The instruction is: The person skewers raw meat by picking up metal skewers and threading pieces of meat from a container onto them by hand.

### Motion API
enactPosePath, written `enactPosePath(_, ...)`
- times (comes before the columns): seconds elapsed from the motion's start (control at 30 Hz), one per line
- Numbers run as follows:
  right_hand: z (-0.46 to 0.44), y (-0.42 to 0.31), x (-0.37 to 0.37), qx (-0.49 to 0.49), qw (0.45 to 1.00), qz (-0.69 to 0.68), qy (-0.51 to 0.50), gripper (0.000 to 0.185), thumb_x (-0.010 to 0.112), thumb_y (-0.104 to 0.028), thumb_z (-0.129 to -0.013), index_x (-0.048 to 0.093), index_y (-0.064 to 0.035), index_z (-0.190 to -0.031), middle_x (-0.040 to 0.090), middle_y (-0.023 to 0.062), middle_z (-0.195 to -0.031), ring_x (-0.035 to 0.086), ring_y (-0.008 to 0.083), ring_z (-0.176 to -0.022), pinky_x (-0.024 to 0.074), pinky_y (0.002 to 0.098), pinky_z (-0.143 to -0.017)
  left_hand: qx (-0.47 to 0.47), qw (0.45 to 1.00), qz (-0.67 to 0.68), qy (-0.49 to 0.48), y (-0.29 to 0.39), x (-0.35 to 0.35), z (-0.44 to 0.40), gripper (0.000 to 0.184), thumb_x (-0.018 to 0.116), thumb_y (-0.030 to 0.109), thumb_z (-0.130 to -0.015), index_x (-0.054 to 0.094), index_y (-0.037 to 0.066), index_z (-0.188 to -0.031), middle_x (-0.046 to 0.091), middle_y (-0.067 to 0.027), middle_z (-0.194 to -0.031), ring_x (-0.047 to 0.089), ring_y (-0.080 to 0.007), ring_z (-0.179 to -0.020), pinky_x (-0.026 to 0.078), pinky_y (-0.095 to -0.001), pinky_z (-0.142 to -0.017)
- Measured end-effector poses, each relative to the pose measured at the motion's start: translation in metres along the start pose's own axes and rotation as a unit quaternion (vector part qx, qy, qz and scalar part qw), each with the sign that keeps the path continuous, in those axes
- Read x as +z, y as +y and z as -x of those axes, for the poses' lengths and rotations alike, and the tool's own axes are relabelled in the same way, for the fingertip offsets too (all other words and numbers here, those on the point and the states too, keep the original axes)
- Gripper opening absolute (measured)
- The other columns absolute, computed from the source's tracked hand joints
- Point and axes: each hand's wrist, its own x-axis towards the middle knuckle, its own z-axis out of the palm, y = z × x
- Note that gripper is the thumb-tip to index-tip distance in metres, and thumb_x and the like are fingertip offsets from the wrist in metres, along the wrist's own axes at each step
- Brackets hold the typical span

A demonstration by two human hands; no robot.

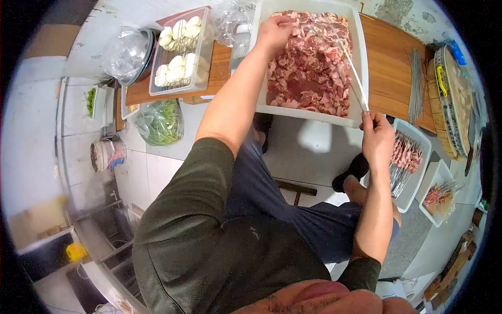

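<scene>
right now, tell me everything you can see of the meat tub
The tub is whitish, rectangular and plastic-looking, with raised walls and rounded corners. Open-topped, it sits on a wooden table, loaded with cut raw meat. The left hand is at the meat; a thin rod in the right hand crosses its right wall.

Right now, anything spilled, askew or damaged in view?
Mainly the wall behind the table: grey patches break its pale surface, as if the coating had flaked off. No spill shows on the tabletop beside the meat tub.
</scene>
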Motion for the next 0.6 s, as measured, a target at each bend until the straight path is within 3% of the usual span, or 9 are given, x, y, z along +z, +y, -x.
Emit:
enactPosePath(0.03, 0.001, 0.001, -0.003, 0.001, 1.000, -0.007, -0.001, 0.025, 0.059, -0.023, -0.093, 0.066, 0.0004, -0.093, 0.065, 0.0182, -0.075, 0.064, 0.0268, -0.069, 0.0485, 0.0360, -0.067, 0.019, 0.991, -0.132, 0.021, 0.000, -0.004, 0.002, 0.035, 0.061, 0.009, -0.085, 0.062, 0.001, -0.119, 0.068, -0.0177, -0.108, 0.066, -0.0296, -0.100, 0.053, -0.0383, -0.087)
enactPosePath(0.1, 0.001, 0.001, -0.010, -0.005, 1.000, -0.023, 0.006, 0.025, 0.059, -0.023, -0.093, 0.066, 0.0007, -0.093, 0.065, 0.0169, -0.073, 0.062, 0.0234, -0.067, 0.0478, 0.0349, -0.067, 0.076, 0.966, -0.247, 0.021, -0.017, -0.001, -0.007, 0.037, 0.061, 0.012, -0.085, 0.061, 0.003, -0.120, 0.067, -0.0169, -0.108, 0.065, -0.0285, -0.104, 0.052, -0.0392, -0.086)
enactPosePath(0.13, 0.000, 0.005, -0.013, -0.006, 0.999, -0.044, 0.015, 0.026, 0.059, -0.024, -0.094, 0.066, 0.0016, -0.092, 0.064, 0.0131, -0.071, 0.059, 0.0181, -0.066, 0.0468, 0.0321, -0.065, 0.101, 0.947, -0.303, 0.022, -0.031, 0.001, -0.011, 0.037, 0.061, 0.013, -0.085, 0.061, 0.004, -0.121, 0.067, -0.0164, -0.107, 0.064, -0.0280, -0.105, 0.052, -0.0397, -0.085)
enactPosePath(0.23, 0.000, 0.006, -0.028, 0.008, 0.996, -0.079, 0.035, 0.028, 0.061, -0.025, -0.094, 0.065, 0.0027, -0.091, 0.066, 0.0102, -0.072, 0.058, 0.0146, -0.066, 0.0463, 0.0294, -0.064, 0.142, 0.907, -0.395, -0.033, -0.067, 0.017, -0.019, 0.041, 0.059, 0.011, -0.083, 0.060, 0.008, -0.124, 0.065, -0.0195, -0.111, 0.062, -0.0345, -0.105, 0.050, -0.0435, -0.089)
enactPosePath(0.43, -0.002, 0.015, -0.042, -0.001, 0.992, -0.116, 0.053, 0.026, 0.061, -0.023, -0.094, 0.065, 0.0022, -0.088, 0.062, 0.0058, -0.070, 0.055, 0.0104, -0.066, 0.0452, 0.0270, -0.064, 0.144, 0.827, -0.540, -0.070, -0.071, 0.022, -0.014, 0.044, 0.063, 0.010, -0.082, 0.059, 0.011, -0.125, 0.065, -0.0178, -0.110, 0.060, -0.0358, -0.106, 0.049, -0.0437, -0.090)
enactPosePath(0.6, -0.005, 0.008, -0.044, 0.007, 0.993, -0.113, 0.046, 0.027, 0.060, -0.025, -0.094, 0.065, 0.0010, -0.086, 0.063, 0.0055, -0.070, 0.055, 0.0108, -0.066, 0.0454, 0.0279, -0.064, 0.046, 0.872, -0.472, -0.120, -0.058, 0.018, -0.015, 0.037, 0.064, 0.017, -0.081, 0.063, 0.008, -0.117, 0.065, -0.0195, -0.110, 0.061, -0.0365, -0.106, 0.049, -0.0440, -0.092)
